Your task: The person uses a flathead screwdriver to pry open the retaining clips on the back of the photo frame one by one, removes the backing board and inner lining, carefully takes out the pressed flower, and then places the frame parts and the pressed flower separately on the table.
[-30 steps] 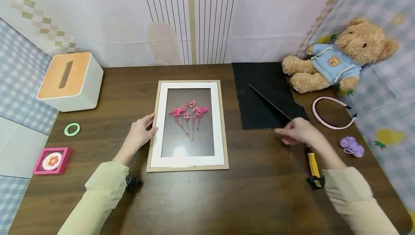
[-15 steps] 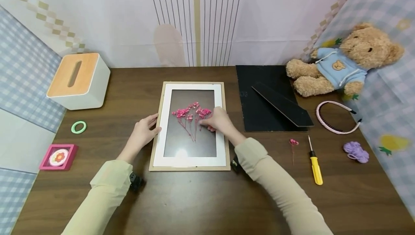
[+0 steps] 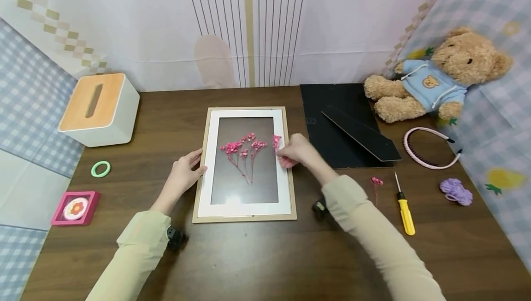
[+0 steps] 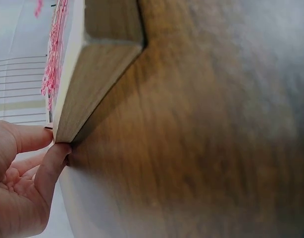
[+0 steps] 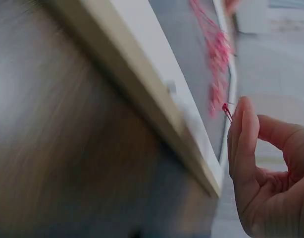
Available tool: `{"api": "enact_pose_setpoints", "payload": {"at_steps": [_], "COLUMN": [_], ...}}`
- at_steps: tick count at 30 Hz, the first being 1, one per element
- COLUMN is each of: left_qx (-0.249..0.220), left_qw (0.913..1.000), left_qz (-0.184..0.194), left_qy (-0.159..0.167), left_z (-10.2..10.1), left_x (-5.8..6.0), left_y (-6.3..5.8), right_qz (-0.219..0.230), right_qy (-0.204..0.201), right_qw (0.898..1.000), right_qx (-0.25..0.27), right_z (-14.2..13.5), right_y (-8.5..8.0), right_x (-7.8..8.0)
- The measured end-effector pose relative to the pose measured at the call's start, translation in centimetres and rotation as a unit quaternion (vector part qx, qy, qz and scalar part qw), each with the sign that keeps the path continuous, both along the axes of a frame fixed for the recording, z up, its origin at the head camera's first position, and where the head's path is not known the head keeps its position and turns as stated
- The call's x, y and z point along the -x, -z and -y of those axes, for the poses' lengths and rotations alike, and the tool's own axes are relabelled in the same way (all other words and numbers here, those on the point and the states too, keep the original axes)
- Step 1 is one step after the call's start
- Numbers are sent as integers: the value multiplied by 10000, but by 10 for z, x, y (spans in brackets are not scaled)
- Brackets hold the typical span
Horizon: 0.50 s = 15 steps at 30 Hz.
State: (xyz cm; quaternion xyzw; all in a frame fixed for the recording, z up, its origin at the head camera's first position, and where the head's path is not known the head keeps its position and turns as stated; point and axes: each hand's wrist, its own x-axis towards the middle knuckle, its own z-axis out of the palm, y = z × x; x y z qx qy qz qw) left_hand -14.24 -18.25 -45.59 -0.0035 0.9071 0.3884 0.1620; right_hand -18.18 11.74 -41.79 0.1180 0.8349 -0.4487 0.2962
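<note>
A light wooden picture frame [image 3: 244, 219] with a white border lies on the table, with several pink dried flower sprigs [image 3: 243, 148] on its grey middle. My left hand [image 3: 185, 174] grips the frame's left edge; in the left wrist view its thumb and finger meet at the wooden side. My right hand [image 3: 295, 150] pinches one pink dried flower sprig [image 3: 276, 140] over the frame's right border. In the right wrist view, a small red tip of that sprig [image 5: 225, 107] shows at the fingertips; the rest is hidden by the fingers.
Right of the frame lie a black backing board [image 3: 319, 149] with a stand flap, another pink sprig [image 3: 376, 181], a yellow screwdriver [image 3: 406, 215], a headband [image 3: 431, 167], purple yarn [image 3: 456, 191] and a teddy bear [image 3: 435, 84]. At left are a tissue box [image 3: 124, 116], green ring [image 3: 94, 173] and pink box [image 3: 96, 199].
My right hand came from beside the black board to over the flowers, then shifted right to the border with a sprig in its fingers. My left hand stays at the frame's left edge.
</note>
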Motion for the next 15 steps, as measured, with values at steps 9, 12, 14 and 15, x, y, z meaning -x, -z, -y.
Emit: {"api": "enact_pose_setpoints", "payload": {"at_steps": [9,12,14,15], "left_qx": [71,122,159,172], "left_qw": [10000,9999,9998,9998], "left_qz": [21,-48,-84,-92], "left_qy": [12,23,30,33], "left_z": [1,3,3,4], "left_x": [-6,-7,-7,-6], "left_y": [-4,-6,-6,-6], "right_qz": [119,325,480,549], "right_qy": [-59,3,22,35], "right_qw": [9999,9993,9984,9979], "right_qx": [29,-199,-295,-353], "right_z": [-124,-154,-168,-173], "right_y": [-19,-16,-14,-13], "right_x": [-62,-83,-94,-97]}}
